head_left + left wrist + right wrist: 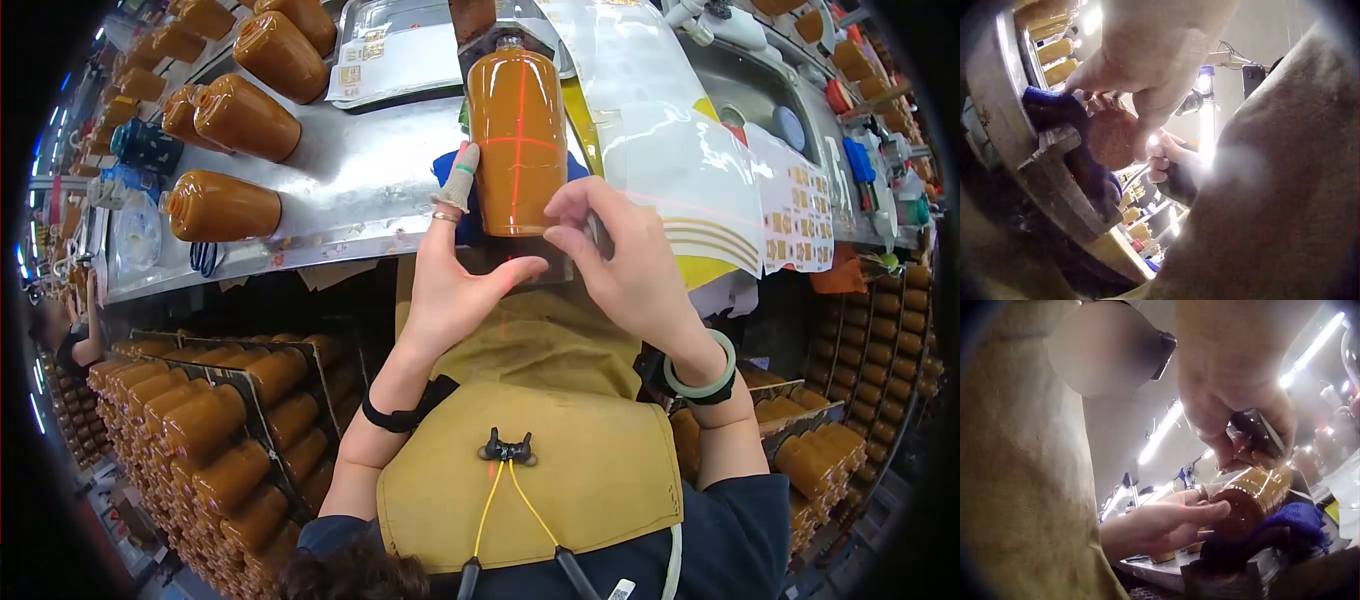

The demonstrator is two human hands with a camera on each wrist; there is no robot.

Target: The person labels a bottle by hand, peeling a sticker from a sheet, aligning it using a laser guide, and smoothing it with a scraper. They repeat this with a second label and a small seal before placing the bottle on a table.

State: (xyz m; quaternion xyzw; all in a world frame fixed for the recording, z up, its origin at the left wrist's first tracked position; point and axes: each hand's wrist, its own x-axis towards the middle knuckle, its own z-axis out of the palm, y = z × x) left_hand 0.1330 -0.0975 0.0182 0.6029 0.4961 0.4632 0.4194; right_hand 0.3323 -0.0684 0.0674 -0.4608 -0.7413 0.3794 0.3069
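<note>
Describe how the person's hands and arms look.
The left hand has a beige finger cover with a green band, a ring below it, and a black strap at the wrist. The right hand has a pale green bangle and black band at the wrist. Sleeves are dark and short.

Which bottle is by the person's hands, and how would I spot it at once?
Find the long metal table, then its edge in front of the tan apron. There, between the left hand and the right hand, a glossy brown bottle lies over a blue cloth. Unlike the plain brown bottles farther left, it carries a bright red cross of light.
</note>
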